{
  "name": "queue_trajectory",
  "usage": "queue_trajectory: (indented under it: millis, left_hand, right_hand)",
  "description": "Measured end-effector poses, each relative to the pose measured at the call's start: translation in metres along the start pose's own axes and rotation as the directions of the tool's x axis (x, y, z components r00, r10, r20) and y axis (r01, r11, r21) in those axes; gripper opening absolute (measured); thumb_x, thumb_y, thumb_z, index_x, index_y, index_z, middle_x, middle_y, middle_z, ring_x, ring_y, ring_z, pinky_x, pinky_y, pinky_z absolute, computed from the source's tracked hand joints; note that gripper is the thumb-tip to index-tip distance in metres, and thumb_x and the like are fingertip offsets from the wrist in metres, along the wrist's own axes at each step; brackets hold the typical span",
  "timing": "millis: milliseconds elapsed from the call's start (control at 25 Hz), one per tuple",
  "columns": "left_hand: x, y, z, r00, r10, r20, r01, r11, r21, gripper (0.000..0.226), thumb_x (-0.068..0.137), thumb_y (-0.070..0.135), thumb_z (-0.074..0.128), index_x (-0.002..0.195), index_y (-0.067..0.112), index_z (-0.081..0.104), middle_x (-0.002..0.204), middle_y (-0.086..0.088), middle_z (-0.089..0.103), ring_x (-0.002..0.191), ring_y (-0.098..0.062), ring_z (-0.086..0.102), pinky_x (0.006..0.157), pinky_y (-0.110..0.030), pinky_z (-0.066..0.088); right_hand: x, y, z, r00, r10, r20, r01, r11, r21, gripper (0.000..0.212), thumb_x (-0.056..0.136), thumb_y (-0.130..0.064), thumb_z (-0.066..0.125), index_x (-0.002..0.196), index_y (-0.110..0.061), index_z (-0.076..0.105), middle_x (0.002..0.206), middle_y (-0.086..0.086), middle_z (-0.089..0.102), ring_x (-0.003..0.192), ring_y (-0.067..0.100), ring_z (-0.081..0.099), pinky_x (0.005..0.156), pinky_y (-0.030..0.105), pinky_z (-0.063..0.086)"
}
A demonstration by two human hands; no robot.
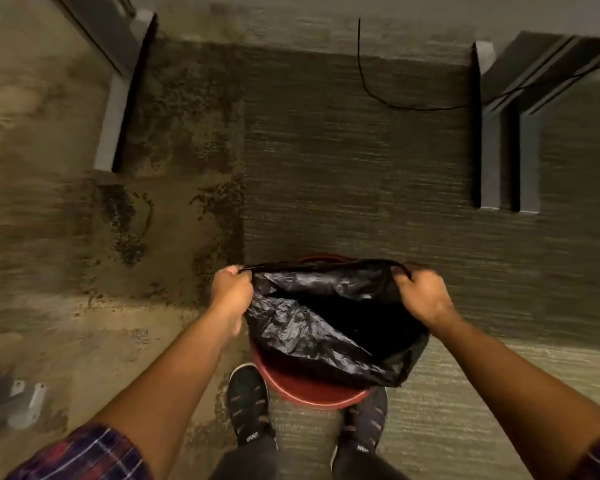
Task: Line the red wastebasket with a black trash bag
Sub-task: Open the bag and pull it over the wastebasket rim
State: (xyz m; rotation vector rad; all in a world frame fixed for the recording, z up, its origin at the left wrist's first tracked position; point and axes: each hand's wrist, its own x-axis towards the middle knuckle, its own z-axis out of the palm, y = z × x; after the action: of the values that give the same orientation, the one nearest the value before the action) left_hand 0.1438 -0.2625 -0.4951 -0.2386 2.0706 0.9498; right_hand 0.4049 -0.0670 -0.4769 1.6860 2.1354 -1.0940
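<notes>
A black trash bag (312,327) hangs stretched between both hands, its mouth pulled wide and dark inside. My left hand (231,291) grips the bag's left edge and my right hand (421,294) grips its right edge. Under the bag stands the red wastebasket (309,393), between my two shoes. Only its near rim and a thin arc of its far rim show; the bag covers the rest. I cannot tell how far the bag reaches into the basket.
Grey carpet covers the floor. Grey desk legs stand at the back left (113,109) and back right (489,133). A black cable (378,95) loops over the carpet at the back. A metal bracket (28,403) lies at the lower left.
</notes>
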Motion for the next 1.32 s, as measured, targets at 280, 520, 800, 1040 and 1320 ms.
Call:
queue_trajectory:
  millis: [280,520,800,1040,1320]
  left_hand:
    - [0.064,-0.009,0.028,0.999,0.024,0.023,-0.025,1.000,0.018,0.036,0.103,0.033,0.073,0.124,0.005,0.076,0.118,-0.018,0.078,0.108,-0.037,0.075,0.099,-0.049,0.062]
    - [0.071,-0.040,0.018,0.998,-0.002,0.064,-0.009,0.987,0.161,0.008,0.096,0.010,0.078,0.104,0.006,0.080,0.111,-0.019,0.080,0.090,-0.030,0.072,0.082,-0.034,0.054]
    - [0.045,-0.054,-0.015,0.942,0.191,0.276,-0.268,0.923,0.277,0.025,0.105,0.001,0.065,0.128,0.000,0.073,0.112,-0.029,0.079,0.087,-0.021,0.073,0.059,-0.012,0.057]
    - [0.028,-0.073,-0.037,0.935,0.216,0.281,-0.297,0.911,0.288,0.022,0.095,-0.019,0.064,0.108,-0.002,0.061,0.098,-0.016,0.063,0.078,-0.018,0.059,0.060,-0.023,0.053]
    - [0.015,-0.107,-0.036,0.952,0.223,0.209,-0.279,0.914,0.296,0.042,0.090,-0.026,0.055,0.086,0.015,0.062,0.074,-0.005,0.067,0.060,-0.005,0.061,0.057,-0.020,0.049]
  right_hand:
    - [0.077,0.007,0.022,0.996,0.030,0.085,-0.031,1.000,0.005,0.046,0.109,-0.031,0.052,0.089,0.003,0.075,0.114,0.035,0.074,0.098,0.041,0.070,0.067,0.034,0.036]
    - [0.059,0.040,0.035,0.887,0.245,0.391,-0.257,0.966,-0.022,0.047,0.103,-0.051,0.057,0.093,-0.011,0.078,0.104,0.015,0.080,0.094,0.028,0.074,0.075,0.034,0.054]
    - [0.012,0.095,0.030,0.775,0.104,0.623,-0.560,0.571,0.600,0.057,0.084,-0.042,0.081,0.122,-0.001,0.070,0.105,0.017,0.079,0.087,0.032,0.075,0.071,0.039,0.063]
    - [-0.009,0.123,0.027,0.752,0.175,0.635,-0.597,0.589,0.545,0.035,0.098,0.004,0.066,0.132,0.001,0.059,0.078,0.012,0.070,0.052,0.011,0.060,0.045,0.022,0.053]
    - [-0.029,0.123,0.035,0.765,0.192,0.615,-0.580,0.619,0.529,0.021,0.096,0.006,0.068,0.115,-0.002,0.065,0.107,0.033,0.078,0.070,0.024,0.079,0.056,0.027,0.062]
